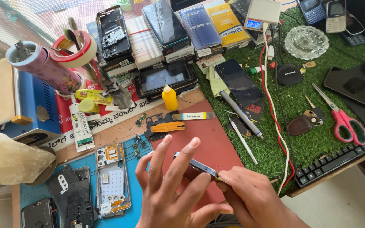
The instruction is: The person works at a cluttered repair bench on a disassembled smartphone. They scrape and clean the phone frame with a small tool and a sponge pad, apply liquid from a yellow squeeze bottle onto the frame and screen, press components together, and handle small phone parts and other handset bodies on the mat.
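Observation:
My left hand (172, 190) holds a phone (195, 165) on its edge above the red mat (216, 143), fingers spread and raised over it. My right hand (250, 196) pinches something small at the phone's near corner; what it is cannot be made out. Just left of the hands, on the blue mat (134, 190), lies an opened phone frame (111, 179) with its inner parts showing. A flex cable with an orange strip (165, 126) and small circuit pieces lie beyond my fingers.
A yellow glue bottle (170, 98), a white tube (80, 126), a pen-like tool (241, 115), red scissors (345, 120), a keyboard (339, 162), stacked phones and boxes at the back, tape rolls (79, 50), and a glass ashtray (306, 41) crowd the bench.

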